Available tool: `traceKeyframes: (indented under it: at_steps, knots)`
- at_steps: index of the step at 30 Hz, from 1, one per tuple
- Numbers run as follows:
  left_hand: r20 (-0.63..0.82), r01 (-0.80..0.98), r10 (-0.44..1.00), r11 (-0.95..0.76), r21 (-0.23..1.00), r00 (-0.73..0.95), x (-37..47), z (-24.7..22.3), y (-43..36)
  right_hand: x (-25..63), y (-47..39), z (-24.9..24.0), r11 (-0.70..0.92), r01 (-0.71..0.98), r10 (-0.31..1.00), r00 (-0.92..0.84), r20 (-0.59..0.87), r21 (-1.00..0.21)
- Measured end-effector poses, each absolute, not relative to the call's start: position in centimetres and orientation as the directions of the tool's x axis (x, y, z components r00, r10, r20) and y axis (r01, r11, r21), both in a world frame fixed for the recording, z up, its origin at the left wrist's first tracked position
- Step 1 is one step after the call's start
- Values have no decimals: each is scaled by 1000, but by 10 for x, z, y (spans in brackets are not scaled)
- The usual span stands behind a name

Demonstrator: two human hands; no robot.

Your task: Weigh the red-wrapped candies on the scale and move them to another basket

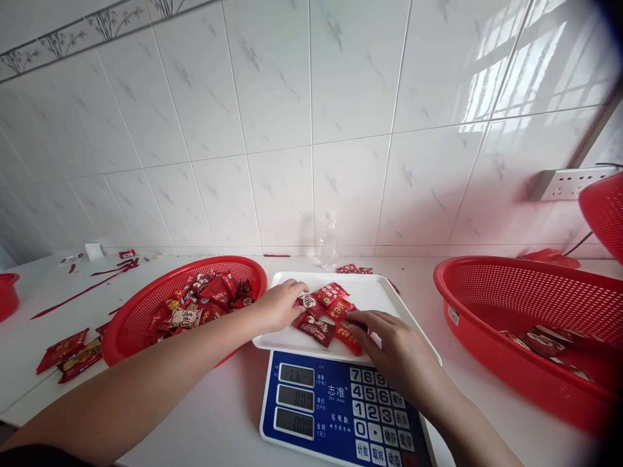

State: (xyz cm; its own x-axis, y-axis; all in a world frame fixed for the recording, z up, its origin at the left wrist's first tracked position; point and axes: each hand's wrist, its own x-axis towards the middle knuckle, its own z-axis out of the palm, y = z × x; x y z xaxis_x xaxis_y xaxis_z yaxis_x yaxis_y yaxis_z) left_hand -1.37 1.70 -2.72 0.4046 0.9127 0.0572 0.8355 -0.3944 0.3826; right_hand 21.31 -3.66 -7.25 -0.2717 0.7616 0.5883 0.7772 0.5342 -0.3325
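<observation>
Several small red snack packets (316,329) lie in a loose group on the white weighing tray (374,292) of a digital scale (331,415). My left hand (282,305) reaches in from the left, its curled fingers and thumb closed about the edge of a packet with a pale label (307,302). From the right comes my right hand (392,334), bent over the group. Its fingers and thumb close on a packet at the right side, mostly hidden beneath them. More red packets (332,294) rest between the hands. Blue keypad and displays face me below the tray.
Left of the scale stands a red basket (119,324) heaped with packets; a larger red basket (467,324) with some packets is at right. Loose packets (63,350) lie at far left. A clear plastic bottle (329,243) stands behind the tray, near the tiled wall (350,188).
</observation>
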Motion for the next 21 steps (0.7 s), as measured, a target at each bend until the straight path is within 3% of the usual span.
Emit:
traceKeyframes:
  at_steps: [4,9,12,21]
  knots:
    - [149,786,868,-494,371,474,-7,-38,16,213,-36,-74,541,780,749,-277,601,-315]
    - [154,719,882,-454,526,445,0,-43,20,213,-37,-74,547,776,757,-299,581,-313]
    - [144,713,886,-444,543,441,-1,-39,19,213,-37,-73,553,770,754,-300,585,-317]
    - [-77,858,906,-363,364,416,-23,-20,-12,212,-38,-69,596,750,701,-311,641,-288]
